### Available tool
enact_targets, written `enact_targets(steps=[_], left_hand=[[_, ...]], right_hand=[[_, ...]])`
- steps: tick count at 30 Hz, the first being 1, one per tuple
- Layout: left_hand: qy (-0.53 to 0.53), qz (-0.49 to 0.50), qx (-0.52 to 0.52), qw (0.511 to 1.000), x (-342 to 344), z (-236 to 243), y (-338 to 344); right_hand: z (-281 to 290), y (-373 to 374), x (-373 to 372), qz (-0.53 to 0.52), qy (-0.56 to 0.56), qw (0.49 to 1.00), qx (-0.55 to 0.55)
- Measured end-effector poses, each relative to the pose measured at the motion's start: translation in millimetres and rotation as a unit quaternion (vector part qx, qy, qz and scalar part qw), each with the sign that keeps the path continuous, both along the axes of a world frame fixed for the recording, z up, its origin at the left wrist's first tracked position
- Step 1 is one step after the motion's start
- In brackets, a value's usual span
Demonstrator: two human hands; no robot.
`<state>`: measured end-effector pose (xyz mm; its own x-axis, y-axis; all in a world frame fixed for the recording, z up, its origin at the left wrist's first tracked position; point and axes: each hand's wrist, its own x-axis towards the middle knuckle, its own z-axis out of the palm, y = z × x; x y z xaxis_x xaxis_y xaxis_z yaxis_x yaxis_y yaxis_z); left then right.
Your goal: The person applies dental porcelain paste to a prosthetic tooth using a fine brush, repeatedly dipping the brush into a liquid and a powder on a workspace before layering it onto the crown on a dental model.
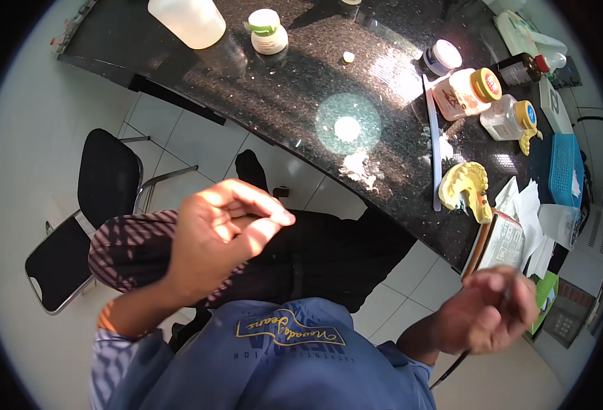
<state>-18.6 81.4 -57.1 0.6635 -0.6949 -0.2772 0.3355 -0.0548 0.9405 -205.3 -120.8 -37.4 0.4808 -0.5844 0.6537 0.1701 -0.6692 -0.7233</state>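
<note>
My left hand (213, 236) is raised over my lap in front of the bench. Its thumb and fingertips are pinched together, and whatever lies between them is too small or hidden to make out. At the right, my right hand (486, 311) is closed around a thin dark-handled tool (450, 371), whose shaft sticks out below the fist; its working end is blurred. Nearest to that hand on the bench is a yellow dental cast (467, 184), horseshoe-shaped, beside a long pale-blue strip (434, 147).
The dark speckled bench (281, 96) carries a pink-filled jar (462, 94), a clear jar (505, 119), a brown bottle (520, 70), a white tub (442, 57), a green-capped bottle (267, 34) and white crumbs (360, 169). A blue basket (565, 167) stands right. Black chairs (107, 178) stand left.
</note>
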Motion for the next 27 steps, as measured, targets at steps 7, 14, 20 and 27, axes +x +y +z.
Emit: enact_targets(steps=[7,14,20,27], left_hand=[[-0.415,0.13,-0.02,0.9,2,-28,-44],[-0.542,0.131,0.043,0.829,17,-28,-46],[-0.553,0.121,0.009,0.824,19,-33,-45],[-0.569,0.118,0.008,0.813,18,-35,-46]], right_hand=[[-18,5,58,0.114,0.089,0.989,0.027],[-17,17,84,0.098,0.106,0.989,0.043],[-25,20,98,0.153,0.071,0.986,-0.013],[-27,22,104,0.143,0.079,0.986,-0.035]])
